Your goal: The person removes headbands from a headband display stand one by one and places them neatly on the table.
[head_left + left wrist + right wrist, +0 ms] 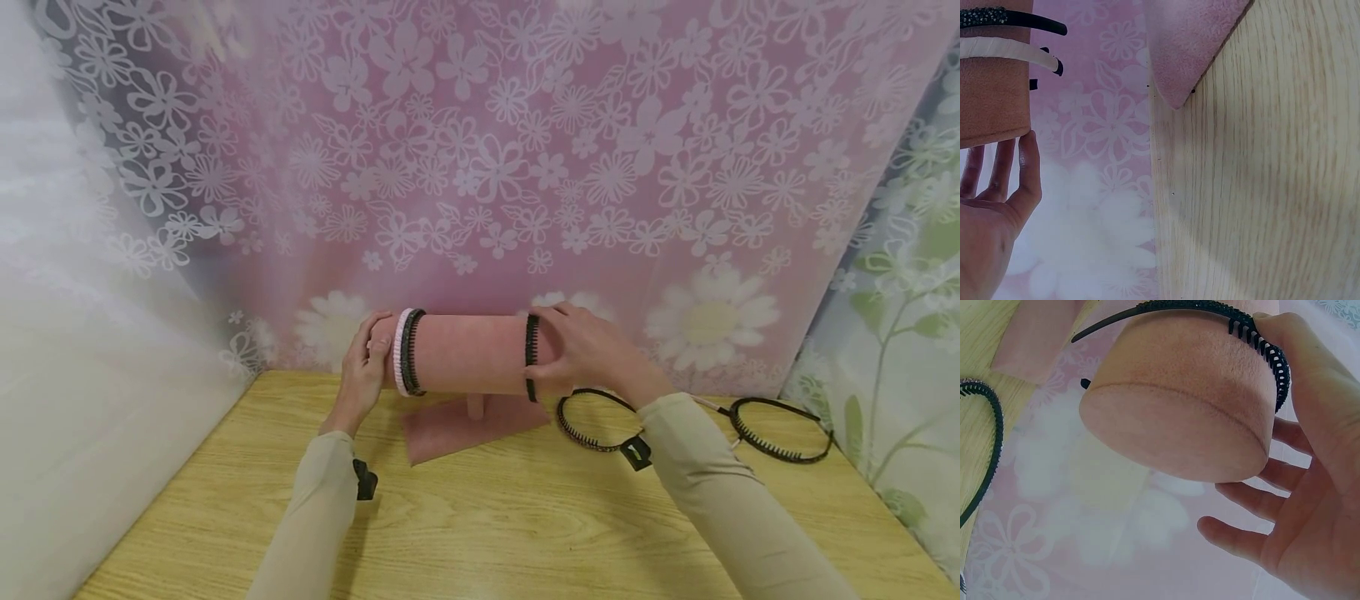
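Note:
A pink, velvety headband stand [472,354] has a horizontal cylinder on a short post and flat base. My left hand [363,371] holds the cylinder's left end, thumb in front and fingers around the rim. Beside it, a white headband [400,354] and a black beaded headband [410,354] sit around the cylinder. Near the right end, my right hand [592,346] pinches a black toothed headband [1266,350] that arches over the cylinder. In the right wrist view the thumb [1291,337] touches its outer side, while the other fingers lie beyond the cylinder.
More dark toothed headbands lie on the wooden table [487,533]: one headband [585,442] close to my right wrist, another headband [783,454] farther right. A pink floral sheet [480,167] hangs behind the stand, and pale sheets border both sides.

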`<state>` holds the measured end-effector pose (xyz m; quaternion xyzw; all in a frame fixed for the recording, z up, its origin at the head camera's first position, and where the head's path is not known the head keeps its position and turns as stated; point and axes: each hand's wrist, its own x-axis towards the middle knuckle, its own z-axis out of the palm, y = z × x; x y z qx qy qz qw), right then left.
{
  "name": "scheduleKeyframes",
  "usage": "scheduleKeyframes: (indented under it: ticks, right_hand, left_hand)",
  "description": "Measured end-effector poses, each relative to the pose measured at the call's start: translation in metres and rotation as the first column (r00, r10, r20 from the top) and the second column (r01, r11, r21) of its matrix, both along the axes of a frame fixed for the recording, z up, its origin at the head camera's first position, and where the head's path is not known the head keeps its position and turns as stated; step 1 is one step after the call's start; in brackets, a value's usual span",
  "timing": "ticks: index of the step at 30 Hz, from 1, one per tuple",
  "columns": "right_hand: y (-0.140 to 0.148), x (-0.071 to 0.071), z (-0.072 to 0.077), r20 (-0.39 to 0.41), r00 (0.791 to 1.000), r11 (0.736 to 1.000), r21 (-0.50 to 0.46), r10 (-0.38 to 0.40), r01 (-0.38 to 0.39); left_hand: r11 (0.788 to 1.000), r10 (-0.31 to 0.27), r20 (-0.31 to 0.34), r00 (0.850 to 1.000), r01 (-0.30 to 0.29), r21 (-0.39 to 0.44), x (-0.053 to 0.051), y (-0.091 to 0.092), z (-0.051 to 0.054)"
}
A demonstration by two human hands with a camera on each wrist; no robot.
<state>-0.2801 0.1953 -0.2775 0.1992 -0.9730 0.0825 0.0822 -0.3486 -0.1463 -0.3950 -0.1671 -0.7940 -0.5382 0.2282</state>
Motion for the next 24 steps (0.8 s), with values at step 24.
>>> scheduleKeyframes:
  ticks: [24]
  right_hand:
    - [0.016, 0.005, -0.004, -0.013, 1.0, 0.998, -0.059, 0.018, -0.018]
  left_hand:
    - [1.0, -0.001, 0.018, 1.0, 0.001, 0.004, 0.003, 0.0, 0.001]
